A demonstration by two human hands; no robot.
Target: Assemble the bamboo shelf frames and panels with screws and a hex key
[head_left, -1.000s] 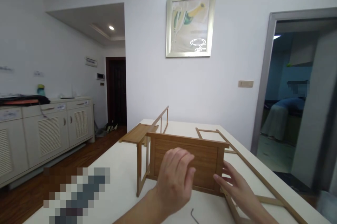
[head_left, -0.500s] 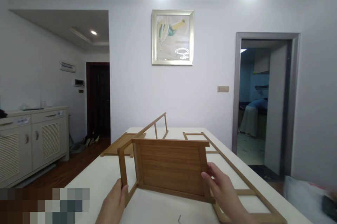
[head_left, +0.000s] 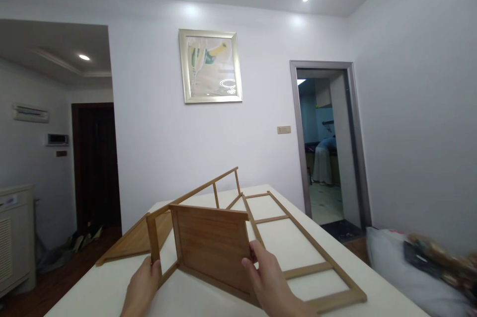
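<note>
- The near end bar of an upright wooden frame [head_left: 153,240] is gripped by the left hand [head_left: 140,282], with the thumb laid on the near side and the other fingers mostly hidden by the bar.
- The right edge of a wooden panel [head_left: 210,250] is held by the right hand [head_left: 271,277]; the thumb is pressed on the near face, the fingers are curled round the edge, and only a narrow gap, filled by the panel, is left between them.
- The panel is stood on its long edge, tilted slightly, in the near middle of the table [head_left: 203,302]; its surface is brown, flat and bordered by strips.
- The frame is met by the panel's left end; whether they are fastened cannot be told.
- A second panel [head_left: 128,242] is laid flat at the left.
- A ladder-like frame [head_left: 308,271] is laid flat at the right.
</note>
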